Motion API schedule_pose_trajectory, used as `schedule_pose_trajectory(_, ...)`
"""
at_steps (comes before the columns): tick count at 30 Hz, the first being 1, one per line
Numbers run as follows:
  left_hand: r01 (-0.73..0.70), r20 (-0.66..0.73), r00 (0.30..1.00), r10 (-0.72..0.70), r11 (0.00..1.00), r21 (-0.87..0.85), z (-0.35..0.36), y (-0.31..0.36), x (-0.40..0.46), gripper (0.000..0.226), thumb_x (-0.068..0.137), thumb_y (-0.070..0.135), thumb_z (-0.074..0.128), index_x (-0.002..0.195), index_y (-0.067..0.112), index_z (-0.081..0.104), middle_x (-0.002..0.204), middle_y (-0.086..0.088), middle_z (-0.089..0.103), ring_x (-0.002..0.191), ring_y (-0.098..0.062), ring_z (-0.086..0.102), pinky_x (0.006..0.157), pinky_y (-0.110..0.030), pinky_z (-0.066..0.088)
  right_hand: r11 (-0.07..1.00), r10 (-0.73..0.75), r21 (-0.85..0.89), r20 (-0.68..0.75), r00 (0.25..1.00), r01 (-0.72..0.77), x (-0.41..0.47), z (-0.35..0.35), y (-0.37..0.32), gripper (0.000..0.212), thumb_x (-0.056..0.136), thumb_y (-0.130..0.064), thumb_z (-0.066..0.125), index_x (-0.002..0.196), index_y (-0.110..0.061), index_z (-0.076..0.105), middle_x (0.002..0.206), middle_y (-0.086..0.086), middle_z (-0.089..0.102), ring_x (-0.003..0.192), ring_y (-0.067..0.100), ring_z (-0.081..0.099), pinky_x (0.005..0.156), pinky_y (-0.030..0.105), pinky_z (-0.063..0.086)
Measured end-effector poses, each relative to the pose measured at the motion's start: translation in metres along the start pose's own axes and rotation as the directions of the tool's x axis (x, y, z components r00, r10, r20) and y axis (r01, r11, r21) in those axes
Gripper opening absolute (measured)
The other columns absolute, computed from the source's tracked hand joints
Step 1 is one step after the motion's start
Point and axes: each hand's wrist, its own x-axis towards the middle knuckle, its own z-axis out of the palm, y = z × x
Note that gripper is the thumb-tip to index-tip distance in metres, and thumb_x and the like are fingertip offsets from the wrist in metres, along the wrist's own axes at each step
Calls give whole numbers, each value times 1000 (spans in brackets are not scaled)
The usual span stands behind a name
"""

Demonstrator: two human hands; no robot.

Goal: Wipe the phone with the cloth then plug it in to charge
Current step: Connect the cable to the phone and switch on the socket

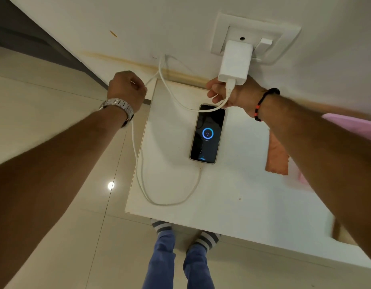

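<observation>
The phone point(207, 133) lies face up on the white table point(232, 195), its screen lit with a blue charging ring. A white cable point(170, 203) runs from its lower end in a loop across the table and up to the white charger point(235, 62) plugged into the wall socket point(255, 36). My left hand point(126, 87) is closed around the cable near the table's far left corner. My right hand point(232, 93) holds the cable just under the charger. An orange cloth point(277, 157) lies on the table to the right, partly behind my right forearm.
A pink item point(351, 126) lies at the right edge beyond the cloth. The table stands against the white wall point(159, 21). Glossy floor tiles point(65, 113) stretch to the left. My feet in striped socks point(207, 238) show below the table's near edge.
</observation>
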Motion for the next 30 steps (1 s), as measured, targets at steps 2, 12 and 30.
schedule_pose_trajectory(2,-13,-17,1000,13,1000,-5,5,2,14,7,85,14,75,83,21,76,83,0,76,82,-19,74,73,-28,60,997,36,70,-22,999,-34,2,-1,5,18,101,-15,56,110,-6,68,97,9,71,83,20,64,91,46,55)
schedule_pose_trajectory(12,40,91,995,-37,998,-38,27,18,46,19,86,6,71,81,21,82,83,6,77,69,-22,75,53,-26,63,921,175,338,89,981,-195,15,-7,11,33,106,-24,41,103,-11,71,101,8,74,80,18,67,83,33,54)
schedule_pose_trajectory(30,303,472,839,-271,953,10,39,-12,47,53,95,0,45,127,37,66,123,-3,73,116,-24,68,94,-52,58,872,293,423,-46,955,-247,7,-30,42,27,95,-25,53,105,-11,74,97,6,77,85,20,70,64,27,57)
